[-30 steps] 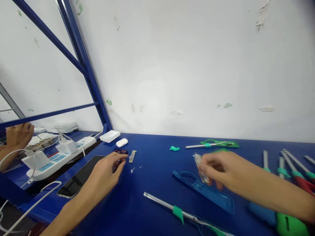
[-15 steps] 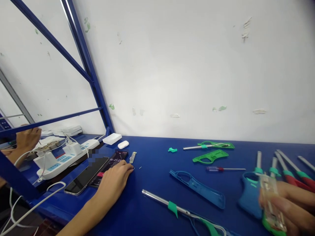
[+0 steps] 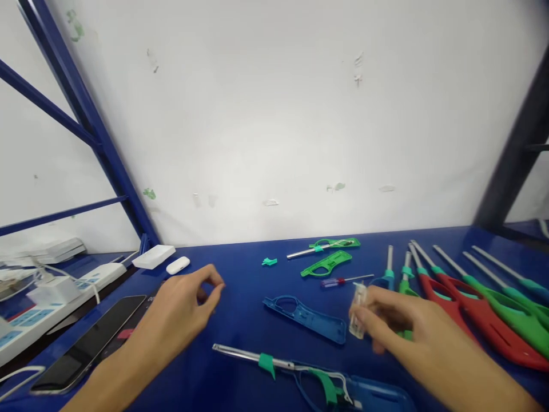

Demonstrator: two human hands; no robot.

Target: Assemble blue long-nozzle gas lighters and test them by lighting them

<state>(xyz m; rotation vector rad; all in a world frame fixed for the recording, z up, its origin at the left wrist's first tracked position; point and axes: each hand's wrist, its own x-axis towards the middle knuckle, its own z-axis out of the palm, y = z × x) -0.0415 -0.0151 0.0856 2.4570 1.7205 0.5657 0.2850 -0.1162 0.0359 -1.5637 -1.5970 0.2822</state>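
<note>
My right hand [image 3: 397,320] pinches a clear plastic lighter fuel tank [image 3: 357,312] upright above the table. My left hand [image 3: 180,306] hovers at the left, thumb and forefinger pressed together; whatever is in the pinch is too small to make out. Between the hands lies a blue lighter handle half-shell [image 3: 319,325], hollow side up. In front is an opened blue lighter [image 3: 373,395] with its metal tube [image 3: 244,353], green trigger [image 3: 328,389] and white tubing exposed. Farther back are a green half-shell [image 3: 330,263], an opened green lighter [image 3: 349,243] and a small green piece [image 3: 269,262].
A screwdriver [image 3: 338,282] lies behind the blue half-shell. Several long-neck lighters, including a red one [image 3: 493,320], fan out at the right. At the left are a phone [image 3: 92,343], a power strip [image 3: 47,312], a white box [image 3: 153,256] and an oval white case [image 3: 178,265].
The view has turned right. My left hand has lifted off the table beside the phones. My right hand has brought the clear fuel tank leftward, away from the lighters at the right.
</note>
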